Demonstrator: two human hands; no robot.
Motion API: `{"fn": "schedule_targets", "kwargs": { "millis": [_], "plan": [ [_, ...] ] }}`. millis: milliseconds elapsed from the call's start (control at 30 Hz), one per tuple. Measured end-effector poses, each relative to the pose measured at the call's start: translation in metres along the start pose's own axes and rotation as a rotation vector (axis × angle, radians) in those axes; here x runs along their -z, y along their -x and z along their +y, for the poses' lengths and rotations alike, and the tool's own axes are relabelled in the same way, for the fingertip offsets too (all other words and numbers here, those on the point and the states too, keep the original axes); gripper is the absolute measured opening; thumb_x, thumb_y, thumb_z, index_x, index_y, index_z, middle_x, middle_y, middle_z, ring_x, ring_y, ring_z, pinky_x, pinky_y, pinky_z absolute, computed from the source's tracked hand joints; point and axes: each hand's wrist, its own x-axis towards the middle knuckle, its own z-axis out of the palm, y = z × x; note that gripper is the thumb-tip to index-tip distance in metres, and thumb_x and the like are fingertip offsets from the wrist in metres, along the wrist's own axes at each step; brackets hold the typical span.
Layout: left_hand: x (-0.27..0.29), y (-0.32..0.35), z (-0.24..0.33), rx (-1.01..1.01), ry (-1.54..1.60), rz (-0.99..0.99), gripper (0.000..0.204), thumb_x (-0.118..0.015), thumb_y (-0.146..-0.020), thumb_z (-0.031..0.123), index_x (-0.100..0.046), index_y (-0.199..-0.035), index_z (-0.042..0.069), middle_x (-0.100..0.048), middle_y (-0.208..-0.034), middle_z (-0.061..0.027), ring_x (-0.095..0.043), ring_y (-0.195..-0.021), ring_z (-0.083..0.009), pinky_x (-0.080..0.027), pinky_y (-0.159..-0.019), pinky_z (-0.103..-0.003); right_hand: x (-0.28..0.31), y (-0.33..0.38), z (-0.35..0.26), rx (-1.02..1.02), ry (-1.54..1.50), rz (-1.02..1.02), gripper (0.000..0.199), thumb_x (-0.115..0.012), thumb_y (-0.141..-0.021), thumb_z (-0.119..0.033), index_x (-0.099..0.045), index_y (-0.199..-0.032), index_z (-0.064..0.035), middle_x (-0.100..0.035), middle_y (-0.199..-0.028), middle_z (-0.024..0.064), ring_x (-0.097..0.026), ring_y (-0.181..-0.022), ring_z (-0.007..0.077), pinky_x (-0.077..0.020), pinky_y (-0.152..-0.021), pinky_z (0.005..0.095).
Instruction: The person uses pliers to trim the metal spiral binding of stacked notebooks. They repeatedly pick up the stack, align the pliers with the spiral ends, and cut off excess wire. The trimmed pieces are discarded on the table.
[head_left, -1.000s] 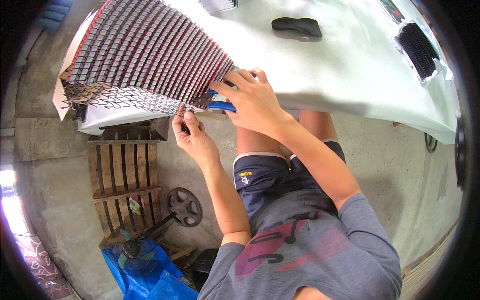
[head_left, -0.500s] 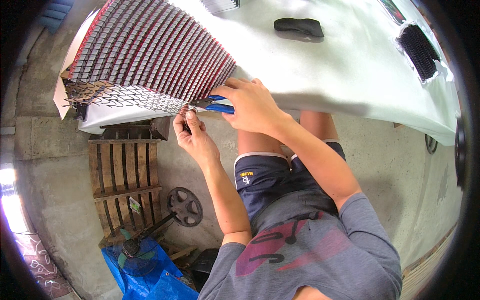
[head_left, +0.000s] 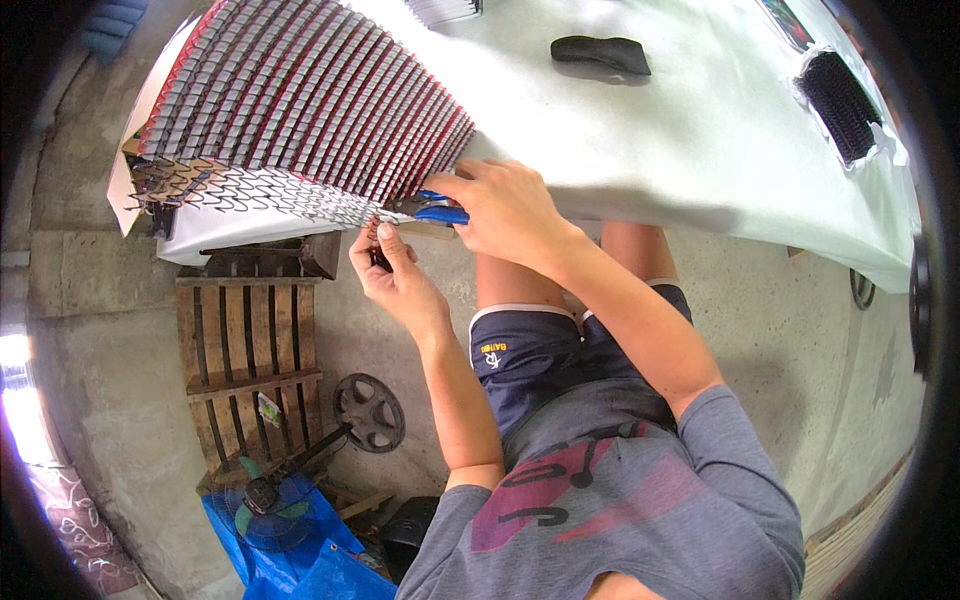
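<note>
Most of the woven panel (head_left: 300,110) looks built already: row upon row of red-and-silver folded strips fans across the near-left part of the white-covered bench (head_left: 700,130), and only its front edge, a lacy silver mesh fringe (head_left: 250,190) overhanging the bench, seems unfinished, though how many rows remain I couldn't judge. Both hands meet at the right end of that fringe. The right hand (head_left: 510,210) is closed round a pair of blue-handled pliers (head_left: 435,210) whose tip, at the panel's corner, is too small to make out. The left hand (head_left: 395,280), just under the fringe, has its fingers (head_left: 385,235) pinched together on a small piece I can't identify. The panel's far left edge bends off into the rim, and the dark objects beyond the panel on the bench are hard to read.
</note>
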Motion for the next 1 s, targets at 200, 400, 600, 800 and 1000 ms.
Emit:
{"fn": "schedule_targets", "kwargs": {
  "millis": [200, 400, 600, 800, 1000],
  "plan": [
    [0.005, 0.002, -0.001, 0.005, 0.041, 0.083, 0.022, -0.053, -0.093, 0.020, -0.052, -0.104, 0.000, -0.055, -0.082, -0.0030, -0.044, -0.066, -0.0072, -0.036, -0.055, -0.020, -0.001, 0.004, 0.007, 0.057, 0.048, 0.107, 0.049, -0.074, -0.064, -0.017, -0.059, -0.110, -0.0187, -0.058, -0.104, 0.0043, -0.055, -0.100, 0.0224, -0.0366, -0.086, 0.0419],
    [0.027, -0.013, -0.010, 0.550, 1.096, -0.166, 0.027, -0.050, -0.087, 0.014, -0.051, -0.108, -0.003, -0.057, -0.096, -0.0148, -0.054, -0.089, -0.0222, -0.052, -0.077, -0.030, -0.001, 0.001, 0.003, 0.062, 0.031, 0.166, 0.048, -0.074, -0.064, -0.016, -0.060, -0.110, -0.0183, -0.057, -0.104, 0.0044, -0.053, -0.101, 0.0232, -0.0340, -0.088, 0.0430],
    [0.012, -0.015, 0.016, 0.465, 0.859, -0.054, 0.035, -0.057, -0.089, 0.027, -0.052, -0.110, -0.001, -0.056, -0.101, -0.0120, -0.057, -0.093, -0.0192, -0.054, -0.074, -0.026, -0.002, -0.003, -0.001, 0.069, 0.059, 0.145, 0.046, -0.074, -0.064, -0.017, -0.061, -0.108, -0.0177, -0.057, -0.103, 0.0045, -0.053, -0.100, 0.0231, -0.0345, -0.087, 0.0443],
    [0.007, -0.018, 0.009, 0.099, 0.379, -0.079, 0.020, -0.061, -0.089, 0.018, -0.057, -0.100, 0.002, -0.059, -0.097, -0.0059, -0.051, -0.072, -0.0063, -0.045, -0.061, -0.019, 0.003, -0.003, -0.006, 0.037, 0.045, 0.076, 0.041, -0.073, -0.067, -0.019, -0.062, -0.107, -0.0169, -0.057, -0.103, 0.0048, -0.053, -0.101, 0.0223, -0.0370, -0.084, 0.0444],
    [0.008, -0.018, 0.008, 0.061, 0.288, -0.059, 0.020, -0.062, -0.089, 0.020, -0.059, -0.098, 0.002, -0.059, -0.090, -0.0020, -0.048, -0.072, -0.0057, -0.039, -0.060, -0.020, 0.006, -0.004, -0.010, 0.039, 0.068, 0.064, 0.029, -0.070, -0.069, -0.018, -0.063, -0.097, -0.0140, -0.062, -0.092, 0.0077, -0.062, -0.086, 0.0240, -0.0453, -0.073, 0.0407]
  ]
}}
